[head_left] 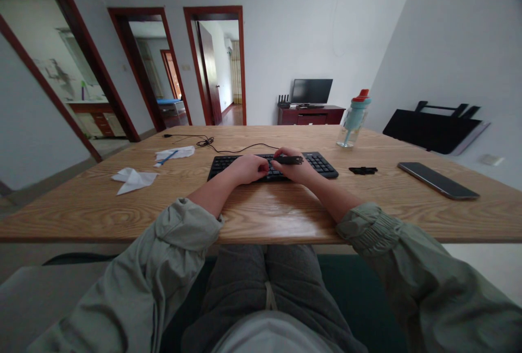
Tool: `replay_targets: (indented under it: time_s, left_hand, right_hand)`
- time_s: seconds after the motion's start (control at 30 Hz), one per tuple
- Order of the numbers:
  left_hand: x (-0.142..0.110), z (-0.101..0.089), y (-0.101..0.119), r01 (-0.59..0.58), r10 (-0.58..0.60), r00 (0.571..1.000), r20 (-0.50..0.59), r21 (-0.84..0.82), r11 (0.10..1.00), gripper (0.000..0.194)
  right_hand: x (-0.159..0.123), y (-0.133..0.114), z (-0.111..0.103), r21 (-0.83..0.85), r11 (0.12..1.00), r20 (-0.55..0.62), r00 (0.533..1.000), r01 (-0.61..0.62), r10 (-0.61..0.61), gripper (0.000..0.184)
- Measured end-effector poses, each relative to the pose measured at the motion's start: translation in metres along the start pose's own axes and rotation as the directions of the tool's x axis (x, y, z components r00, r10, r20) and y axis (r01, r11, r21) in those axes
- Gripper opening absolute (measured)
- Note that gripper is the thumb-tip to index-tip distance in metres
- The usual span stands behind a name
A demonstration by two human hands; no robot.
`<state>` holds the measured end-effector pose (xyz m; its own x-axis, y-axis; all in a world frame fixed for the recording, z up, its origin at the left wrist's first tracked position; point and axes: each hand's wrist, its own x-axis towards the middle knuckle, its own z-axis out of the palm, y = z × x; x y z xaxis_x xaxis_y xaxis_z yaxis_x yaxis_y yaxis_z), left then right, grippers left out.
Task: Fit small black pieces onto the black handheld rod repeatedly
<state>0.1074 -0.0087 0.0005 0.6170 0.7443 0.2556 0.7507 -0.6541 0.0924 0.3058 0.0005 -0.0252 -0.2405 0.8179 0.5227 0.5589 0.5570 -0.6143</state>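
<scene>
A black keyboard (pixel 228 163) lies on the wooden table in front of me, partly covered by both hands. My left hand (pixel 248 169) rests over its middle with the fingers curled in; whatever they may hold is hidden. Just to the right, my right hand (pixel 297 168) is closed on a slim black tool (pixel 289 160). The tool lies about level above the keys, and its right end looks notched. Its exact kind is not clear. From behind the keyboard a thin black cable (pixel 206 141) runs to the left, partly bundled.
On the table (pixel 269 217), a crumpled white tissue (pixel 134 180) and another tissue (pixel 183 152) with a blue stick (pixel 168 157) lie left. To the right are a small black piece (pixel 362 170), a phone (pixel 437 180) and a water bottle (pixel 354 119). A television (pixel 312 91) stands beyond.
</scene>
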Motion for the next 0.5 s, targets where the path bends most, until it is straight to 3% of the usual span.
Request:
replay_targets:
  time_s: [0.37,0.5]
  left_hand:
    - [0.001,0.007,0.011,-0.050,0.054,0.998,-0.033,0.122,0.991,0.032]
    - [-0.001,0.006,0.017,-0.070,0.075,0.997,-0.029,0.148,0.987,0.033]
  right_hand:
    - [-0.001,0.002,-0.002,0.021,0.995,0.085,0.992,0.093,-0.094,0.017]
    - [-0.003,-0.001,-0.006,0.015,0.999,0.120,0.992,0.048,-0.050,0.016]
